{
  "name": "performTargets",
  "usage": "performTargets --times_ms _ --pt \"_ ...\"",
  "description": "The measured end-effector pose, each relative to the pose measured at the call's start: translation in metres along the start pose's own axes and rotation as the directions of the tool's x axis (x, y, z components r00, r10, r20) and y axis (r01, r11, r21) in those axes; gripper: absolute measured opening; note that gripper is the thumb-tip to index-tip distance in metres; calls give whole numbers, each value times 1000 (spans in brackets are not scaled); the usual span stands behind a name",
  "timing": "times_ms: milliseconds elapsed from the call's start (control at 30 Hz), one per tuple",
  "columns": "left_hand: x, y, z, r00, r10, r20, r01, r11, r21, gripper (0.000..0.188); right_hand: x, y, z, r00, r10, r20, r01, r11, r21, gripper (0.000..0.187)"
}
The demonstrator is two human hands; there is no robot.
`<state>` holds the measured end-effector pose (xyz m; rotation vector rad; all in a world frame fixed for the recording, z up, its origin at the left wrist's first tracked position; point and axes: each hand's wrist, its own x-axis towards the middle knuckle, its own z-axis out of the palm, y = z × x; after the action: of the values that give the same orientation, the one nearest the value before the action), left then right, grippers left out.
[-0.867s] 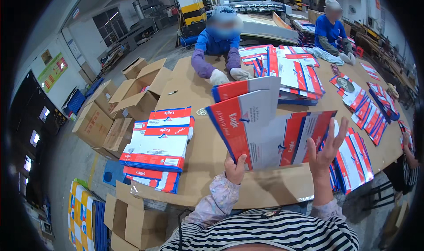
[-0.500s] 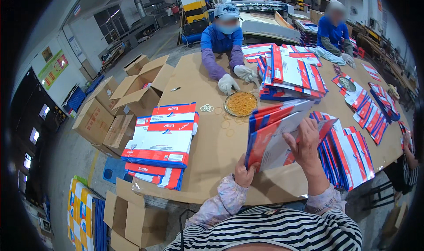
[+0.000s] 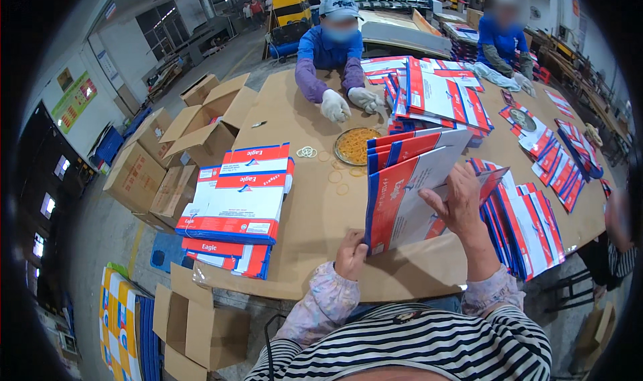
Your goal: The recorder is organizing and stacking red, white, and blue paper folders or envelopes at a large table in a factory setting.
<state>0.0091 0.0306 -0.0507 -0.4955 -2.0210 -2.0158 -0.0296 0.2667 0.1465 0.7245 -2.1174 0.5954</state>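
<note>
A bundle of flat folded cartons [image 3: 408, 200], white with red and blue bands, stands tilted on its edge on the table in front of me. My right hand [image 3: 459, 203] grips its right side, the thumb on the front face and the fingers reaching round the edge. At the lower left corner of the bundle, my left hand [image 3: 351, 254] is closed with curled fingers; whether it pinches the corner is hidden. To the right of the bundle lies a fanned pile of similar cartons [image 3: 529, 230]. Beyond it sits a round dish of orange rubber bands [image 3: 355, 145].
A stack of flat cartons [image 3: 234, 203] lies at the table's left. Loose white rings [image 3: 306, 152] are beside the dish. Across the table, a gloved co-worker [image 3: 331, 46] faces a higher carton pile [image 3: 445, 99]; another person [image 3: 502, 42] works farther right. Open cardboard boxes [image 3: 201, 126] stand left.
My left hand has shifted left and its thumb no longer lies over the bundle's front. The bundle stands more upright. The co-worker's gloved hand has lifted away from the dish.
</note>
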Motion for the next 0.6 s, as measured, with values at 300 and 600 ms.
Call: performTargets --times_ms 300,600 --pt "-2 -13 -16 977 -198 77 212 924 -320 19 -6 1 14 986 -26 -166 22 999 -23 45" --pt "-12 -13 -19 896 -443 26 426 843 -329 13 -8 2 17 981 -29 -189 29 1000 -2 48"
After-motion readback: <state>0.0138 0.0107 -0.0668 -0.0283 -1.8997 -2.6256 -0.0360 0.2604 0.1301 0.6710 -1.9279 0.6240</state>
